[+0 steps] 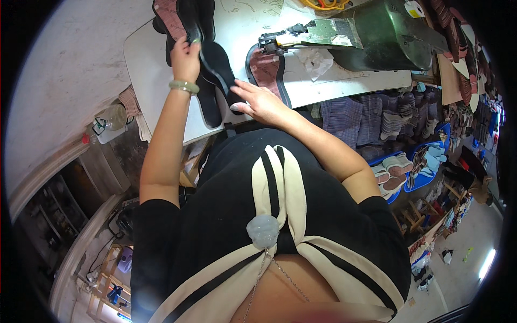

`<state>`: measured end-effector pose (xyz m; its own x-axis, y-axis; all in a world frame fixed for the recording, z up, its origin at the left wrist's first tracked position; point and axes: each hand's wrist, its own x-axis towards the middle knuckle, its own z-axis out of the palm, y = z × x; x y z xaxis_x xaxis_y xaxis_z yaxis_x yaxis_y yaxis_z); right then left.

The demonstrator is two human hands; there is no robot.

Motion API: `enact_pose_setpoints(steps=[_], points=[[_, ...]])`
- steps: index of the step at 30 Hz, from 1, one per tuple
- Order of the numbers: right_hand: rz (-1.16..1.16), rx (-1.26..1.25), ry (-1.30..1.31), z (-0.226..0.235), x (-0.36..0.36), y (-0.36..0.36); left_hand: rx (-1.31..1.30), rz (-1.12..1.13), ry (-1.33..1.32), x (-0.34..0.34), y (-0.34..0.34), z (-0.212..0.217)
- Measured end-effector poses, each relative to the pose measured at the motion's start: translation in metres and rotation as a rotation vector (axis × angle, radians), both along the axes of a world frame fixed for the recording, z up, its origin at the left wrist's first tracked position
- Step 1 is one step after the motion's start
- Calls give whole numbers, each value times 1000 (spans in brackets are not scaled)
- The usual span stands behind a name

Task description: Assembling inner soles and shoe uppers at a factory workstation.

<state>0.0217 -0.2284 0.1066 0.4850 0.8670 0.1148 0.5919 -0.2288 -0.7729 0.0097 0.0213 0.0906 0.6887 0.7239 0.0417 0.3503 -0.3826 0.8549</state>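
Observation:
On the white table, a black shoe sole (218, 62) lies slantwise between my hands. My left hand (186, 58), with a pale green bangle at the wrist, is closed with its fingertips at the sole's far left edge. My right hand (262, 102) touches the near right end, its fingers stretched out and its thumb apart. Under and beyond them are more black soles (209, 105), one topped by a reddish patterned insole (171, 19). Another sole with a reddish insole (267, 70) rests beneath the sewing machine's arm (285, 39).
The green sewing machine (371, 35) takes up the table's right side, with crumpled white paper (315, 62) beside it. Stacked grey insoles (341, 121) stand below the table's edge. Blue baskets (425, 169) hold shoe parts at right. A clear plastic jug (112, 118) is at left.

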Motion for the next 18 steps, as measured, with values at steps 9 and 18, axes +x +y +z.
enact_pose_setpoints(steps=[9, 18], points=[[-294, -233, -408, -77, 2, -27, -557, -364, 90, -53, -95, -13], [-177, 182, -192, -38, 3, -29, -1166, -273, 110, -57, -121, -10]])
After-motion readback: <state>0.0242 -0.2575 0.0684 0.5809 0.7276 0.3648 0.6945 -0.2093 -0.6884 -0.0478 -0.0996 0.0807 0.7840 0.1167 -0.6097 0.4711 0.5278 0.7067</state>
